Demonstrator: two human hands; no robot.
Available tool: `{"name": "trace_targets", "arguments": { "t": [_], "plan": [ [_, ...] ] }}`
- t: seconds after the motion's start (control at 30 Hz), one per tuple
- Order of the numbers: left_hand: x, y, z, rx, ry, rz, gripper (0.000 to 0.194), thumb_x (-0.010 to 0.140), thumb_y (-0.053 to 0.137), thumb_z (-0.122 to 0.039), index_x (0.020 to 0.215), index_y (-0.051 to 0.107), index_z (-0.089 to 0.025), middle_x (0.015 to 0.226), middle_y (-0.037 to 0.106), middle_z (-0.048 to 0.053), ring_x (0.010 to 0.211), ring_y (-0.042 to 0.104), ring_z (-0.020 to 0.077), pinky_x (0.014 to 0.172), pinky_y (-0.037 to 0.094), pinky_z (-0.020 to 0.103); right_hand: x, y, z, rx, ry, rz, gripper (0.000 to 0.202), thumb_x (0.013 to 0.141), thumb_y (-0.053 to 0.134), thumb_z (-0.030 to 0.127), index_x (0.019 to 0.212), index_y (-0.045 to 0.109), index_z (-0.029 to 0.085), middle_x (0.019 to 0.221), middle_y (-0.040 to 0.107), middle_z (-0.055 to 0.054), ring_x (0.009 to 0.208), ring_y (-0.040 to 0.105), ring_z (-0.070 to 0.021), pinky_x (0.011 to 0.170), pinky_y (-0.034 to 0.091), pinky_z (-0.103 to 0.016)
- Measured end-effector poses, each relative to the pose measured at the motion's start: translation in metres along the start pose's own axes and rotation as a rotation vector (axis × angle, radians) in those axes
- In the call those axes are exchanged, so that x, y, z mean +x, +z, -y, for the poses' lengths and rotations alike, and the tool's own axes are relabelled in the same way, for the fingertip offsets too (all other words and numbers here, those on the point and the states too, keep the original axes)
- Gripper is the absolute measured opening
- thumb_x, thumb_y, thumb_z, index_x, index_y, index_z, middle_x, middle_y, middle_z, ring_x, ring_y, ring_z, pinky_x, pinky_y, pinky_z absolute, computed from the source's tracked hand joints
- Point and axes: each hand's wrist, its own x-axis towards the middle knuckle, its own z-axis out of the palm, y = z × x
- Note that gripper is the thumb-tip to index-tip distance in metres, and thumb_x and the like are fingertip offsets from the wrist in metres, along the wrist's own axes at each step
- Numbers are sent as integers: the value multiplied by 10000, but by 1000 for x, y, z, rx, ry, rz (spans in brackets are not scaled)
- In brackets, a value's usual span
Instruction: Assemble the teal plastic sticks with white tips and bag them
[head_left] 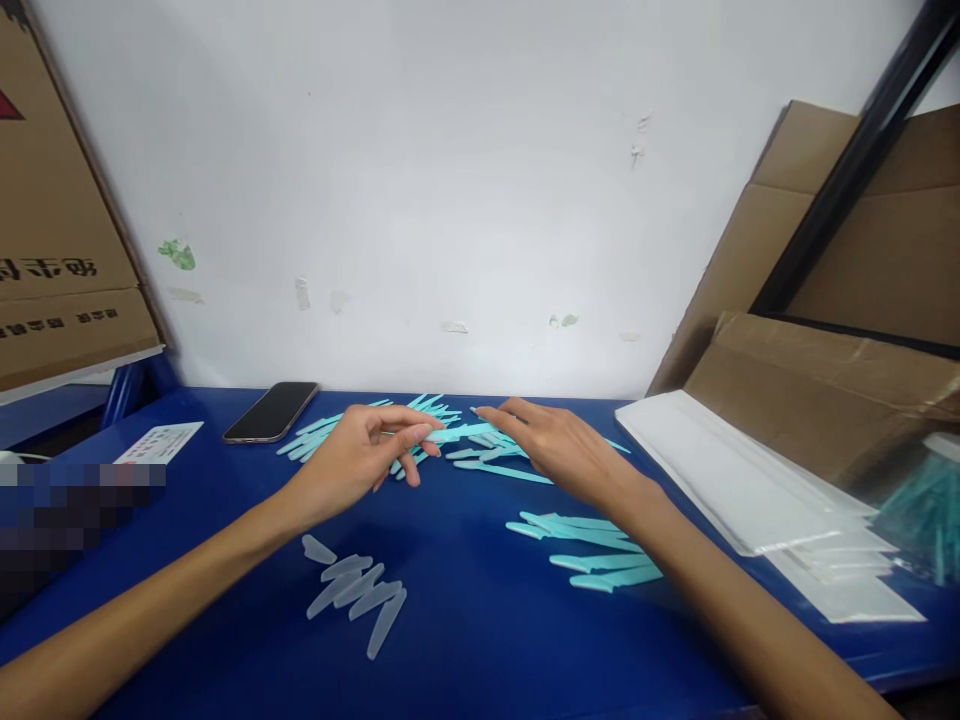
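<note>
My left hand (382, 450) pinches a slim teal eyebrow razor (463, 432) between thumb and fingers, its length pointing right. My right hand (551, 445) is just right of it, over a loose pile of razors (499, 470), with fingers stretched out and the thumb hidden; I cannot tell whether it touches any. More teal razors (311, 435) lie behind my left hand. Closer to me, a small group of teal razors (600, 545) rests beside my right forearm. Several translucent blade caps (356, 585) lie scattered in front of my left hand.
On the blue table (457, 640), a phone (271, 412) and a printed card (161, 443) are at the left. White sheets or sleeves (739, 470) are stacked at the right, near a clear bag of teal razors (926, 510). Cardboard (810, 390) leans behind them. A white wall (450, 200) closes the back.
</note>
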Motion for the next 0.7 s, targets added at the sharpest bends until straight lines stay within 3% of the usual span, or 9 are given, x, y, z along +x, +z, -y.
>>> {"name": "trace_targets", "arguments": {
  "t": [0.13, 0.27, 0.43, 0.57, 0.7],
  "plan": [
    [-1, 3, -3, -66, -52, 44, 408, 886, 628, -492, 1104, 699, -154, 907, 750, 99, 624, 675, 152, 394, 382, 179, 2, 0, 3, -78, -38, -36, 641, 814, 435, -79, 1409, 415, 159, 1142, 636, -127, 802, 634, -184, 600, 456, -272],
    [-3, 7, -3, -214, -141, 78, 404, 866, 666, -476, 1097, 703, -148, 953, 750, 118, 604, 641, 119, 406, 357, 167, 4, 1, 6, -148, -105, -100, 570, 849, 416, -68, 1384, 448, 126, 1078, 659, -129, 764, 630, -180, 625, 475, -294],
    [-4, 8, -2, -219, -142, 82, 388, 856, 683, -462, 1081, 710, -147, 926, 751, 111, 571, 617, 100, 413, 345, 170, 4, 0, 9, -167, -121, -120, 562, 858, 373, -72, 1387, 444, 104, 1026, 667, -119, 719, 609, -171, 609, 466, -298],
    [-3, 7, -6, -149, -125, 111, 410, 857, 664, -484, 1091, 705, -151, 918, 745, 98, 584, 616, 119, 418, 365, 188, 4, -1, 7, -130, -122, -82, 578, 852, 386, -70, 1389, 447, 133, 1029, 660, -107, 754, 605, -167, 619, 444, -286],
    [-1, 5, -7, -29, -93, 65, 436, 880, 600, -527, 1096, 704, -162, 915, 746, 85, 586, 610, 136, 427, 386, 212, 4, 3, -1, -32, -15, 4, 731, 822, 438, -73, 1465, 361, 265, 1073, 640, -67, 675, 571, -125, 559, 370, -239]
  ]
}}
